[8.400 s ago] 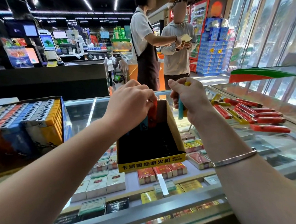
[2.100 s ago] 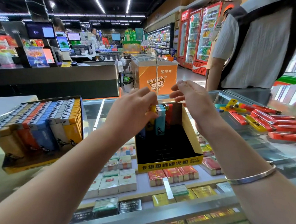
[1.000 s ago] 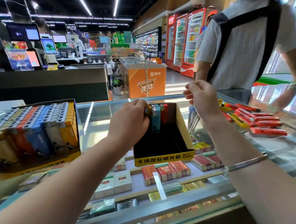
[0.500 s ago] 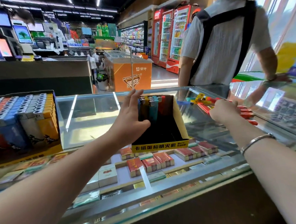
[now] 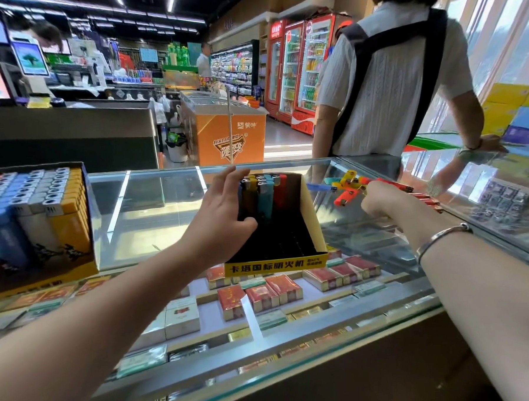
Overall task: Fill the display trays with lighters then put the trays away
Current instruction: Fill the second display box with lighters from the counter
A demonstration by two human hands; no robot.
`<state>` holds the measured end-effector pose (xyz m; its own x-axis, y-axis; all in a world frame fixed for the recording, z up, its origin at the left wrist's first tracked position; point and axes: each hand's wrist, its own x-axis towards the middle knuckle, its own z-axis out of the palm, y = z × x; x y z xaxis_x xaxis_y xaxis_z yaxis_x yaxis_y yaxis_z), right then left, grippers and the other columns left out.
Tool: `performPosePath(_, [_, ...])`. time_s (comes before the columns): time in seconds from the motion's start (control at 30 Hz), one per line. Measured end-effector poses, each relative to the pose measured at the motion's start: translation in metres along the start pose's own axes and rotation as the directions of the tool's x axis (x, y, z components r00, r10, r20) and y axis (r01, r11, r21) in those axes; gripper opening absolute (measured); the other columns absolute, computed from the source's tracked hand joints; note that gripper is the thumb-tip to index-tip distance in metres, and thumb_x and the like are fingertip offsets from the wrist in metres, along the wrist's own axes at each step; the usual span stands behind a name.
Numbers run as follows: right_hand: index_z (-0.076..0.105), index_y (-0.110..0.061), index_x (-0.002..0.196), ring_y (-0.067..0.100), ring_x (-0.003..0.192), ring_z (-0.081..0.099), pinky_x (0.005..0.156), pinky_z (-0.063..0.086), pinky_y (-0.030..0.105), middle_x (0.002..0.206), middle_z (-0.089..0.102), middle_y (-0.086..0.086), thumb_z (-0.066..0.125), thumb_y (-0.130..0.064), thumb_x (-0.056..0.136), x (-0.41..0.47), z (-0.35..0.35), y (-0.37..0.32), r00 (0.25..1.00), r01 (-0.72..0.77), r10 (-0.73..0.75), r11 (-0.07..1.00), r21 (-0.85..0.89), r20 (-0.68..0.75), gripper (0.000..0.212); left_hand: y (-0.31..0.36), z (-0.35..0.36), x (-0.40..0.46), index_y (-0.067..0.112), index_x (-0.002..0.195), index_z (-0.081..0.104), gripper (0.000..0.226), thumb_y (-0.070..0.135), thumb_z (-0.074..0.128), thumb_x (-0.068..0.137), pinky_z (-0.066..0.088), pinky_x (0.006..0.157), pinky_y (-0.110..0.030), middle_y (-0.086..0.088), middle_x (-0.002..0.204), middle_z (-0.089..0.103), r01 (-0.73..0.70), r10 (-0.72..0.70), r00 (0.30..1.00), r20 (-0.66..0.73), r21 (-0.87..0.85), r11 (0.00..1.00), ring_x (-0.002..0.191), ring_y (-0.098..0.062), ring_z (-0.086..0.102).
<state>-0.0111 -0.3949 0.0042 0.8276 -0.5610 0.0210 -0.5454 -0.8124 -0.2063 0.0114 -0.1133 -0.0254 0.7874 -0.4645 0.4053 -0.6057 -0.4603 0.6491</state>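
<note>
Left arm extends from the lower left toward frame centre. Left hand (image 5: 224, 216) is open, fingers straight and spread, thumb angled right. Right arm extends from the lower right, a bangle (image 5: 440, 240) on its wrist. Right hand (image 5: 379, 199) is centre right, fingers curled; its grip is hidden.

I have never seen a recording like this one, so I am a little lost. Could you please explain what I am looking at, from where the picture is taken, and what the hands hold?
No machine here: a person wears a camera on the head, looking down at their own arms. They stand at a glass counter with cigarette packs under it. The left hand rests open against the nearly empty display tray, beside a few standing lighters. The right hand reaches into the loose lighters lying on the glass; whether its grip has closed on one is unclear. A full tray stands at the left.
</note>
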Motion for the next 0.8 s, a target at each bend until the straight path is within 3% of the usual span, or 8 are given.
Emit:
performPosePath(0.13, [0.045, 0.001, 0.094, 0.021, 0.054, 0.04, 0.047, 0.029, 0.026, 0.066, 0.045, 0.014, 0.037, 0.003, 0.088, 0.013, 0.001, 0.002, 0.993, -0.053, 0.085, 0.941, 0.333, -0.084, 0.011, -0.001, 0.001, 0.0, 0.033, 0.139, 0.019, 0.073, 0.012, 0.057, 0.081, 0.036, 0.105, -0.048, 0.014, 0.146, 0.013, -0.011, 0.012, 1.0, -0.006, 0.011, 1.0, 0.135, -0.023, 0.02])
performPosePath(0.2, [0.05, 0.003, 0.097, 0.023, 0.057, 0.042, 0.05, 0.033, 0.028, 0.069, 0.048, 0.014, 0.04, -0.002, 0.09, 0.021, 0.006, -0.003, 0.989, -0.066, 0.113, 0.912, 0.404, -0.094, 0.013, -0.002, 0.0, -0.001, 0.035, 0.138, 0.019, 0.072, 0.013, 0.057, 0.082, 0.038, 0.105, -0.047, 0.017, 0.145, 0.013, -0.011, 0.011, 1.0, -0.004, 0.005, 1.0, 0.135, -0.023, 0.021])
performPosePath(0.3, [0.052, 0.005, 0.114, 0.032, 0.079, 0.053, 0.057, 0.035, 0.029, 0.094, 0.055, 0.019, 0.047, -0.025, 0.096, 0.028, 0.016, -0.014, 0.992, -0.018, 0.059, 0.942, 0.334, -0.114, 0.035, -0.002, 0.0, -0.001, 0.036, 0.138, 0.02, 0.07, 0.014, 0.057, 0.082, 0.037, 0.106, -0.044, 0.016, 0.143, 0.016, -0.008, 0.009, 1.0, -0.01, 0.016, 1.0, 0.132, -0.022, 0.025])
performPosePath(0.4, [0.053, -0.003, 0.103, 0.023, 0.064, 0.049, 0.047, 0.031, 0.028, 0.079, 0.053, 0.01, 0.053, -0.034, 0.093, 0.031, 0.022, -0.023, 0.993, -0.032, 0.053, 0.98, 0.195, -0.106, 0.033, -0.002, -0.001, 0.0, 0.034, 0.136, 0.023, 0.067, 0.014, 0.057, 0.082, 0.038, 0.104, -0.042, 0.01, 0.139, 0.022, -0.002, 0.003, 1.0, -0.025, 0.027, 1.0, 0.126, -0.022, 0.03])
performPosePath(0.6, [0.046, -0.01, 0.077, 0.021, 0.063, 0.049, 0.057, 0.038, 0.029, 0.074, 0.054, 0.009, 0.06, -0.025, 0.082, 0.033, 0.026, -0.027, 0.994, -0.075, 0.092, 0.963, 0.26, -0.056, 0.021, -0.003, -0.004, 0.002, 0.032, 0.132, 0.03, 0.059, 0.013, 0.056, 0.082, 0.041, 0.101, -0.04, 0.01, 0.133, 0.026, 0.0, 0.001, 0.999, -0.034, 0.009, 1.0, 0.121, -0.019, 0.032])
performPosePath(0.7, [0.047, -0.008, 0.084, 0.024, 0.067, 0.049, 0.064, 0.039, 0.034, 0.073, 0.051, 0.009, 0.057, -0.02, 0.082, 0.033, 0.032, -0.028, 0.975, -0.092, 0.15, 0.944, 0.317, -0.164, 0.015, -0.004, -0.004, 0.003, 0.031, 0.132, 0.031, 0.058, 0.013, 0.057, 0.083, 0.041, 0.101, -0.039, 0.012, 0.132, 0.026, -0.004, 0.004, 0.999, -0.038, -0.002, 1.0, 0.121, -0.018, 0.032])
performPosePath(0.8, [0.05, -0.008, 0.087, 0.017, 0.056, 0.041, 0.056, 0.032, 0.027, 0.067, 0.046, 0.005, 0.052, -0.01, 0.085, 0.032, 0.034, -0.029, 0.927, -0.007, 0.182, 0.881, 0.473, -0.326, 0.003, -0.005, -0.004, 0.003, 0.031, 0.131, 0.032, 0.058, 0.013, 0.057, 0.083, 0.042, 0.1, -0.036, 0.016, 0.129, 0.026, -0.013, 0.013, 0.999, -0.044, -0.01, 1.0, 0.119, -0.016, 0.033])
